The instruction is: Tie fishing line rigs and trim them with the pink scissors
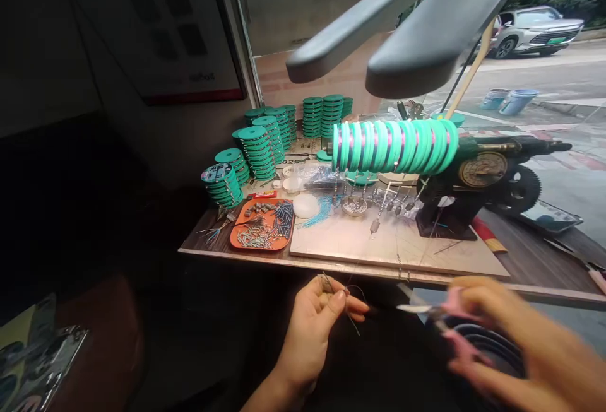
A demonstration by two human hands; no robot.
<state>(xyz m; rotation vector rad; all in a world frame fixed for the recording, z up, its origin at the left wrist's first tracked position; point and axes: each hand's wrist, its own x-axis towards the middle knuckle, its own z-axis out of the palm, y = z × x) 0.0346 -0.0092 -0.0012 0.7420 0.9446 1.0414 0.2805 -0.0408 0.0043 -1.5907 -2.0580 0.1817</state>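
Note:
My left hand (310, 323) is closed in a pinch in front of the table's near edge, with a thin fishing line (354, 325) sticking out between the fingers. To its right, my right hand (530, 330) grips a pair of scissors (455, 305) by pink handles. The hand is smeared by motion. The scissor blades point left toward the left hand, apart from it and seemingly spread. Above the board, a row of green foam line spools (392, 146) sits on a winding machine (483, 169), with small sinkers (375, 226) dangling below it.
An orange tray (235, 235) of small metal parts stands at the table's left, beside stacked green spools (255, 150). A small bowl (354, 213) and blue strands (322, 210) lie near a board (350, 251). Grey lamp arms (411, 65) hang overhead. A dark round container (497, 342) sits below the right hand.

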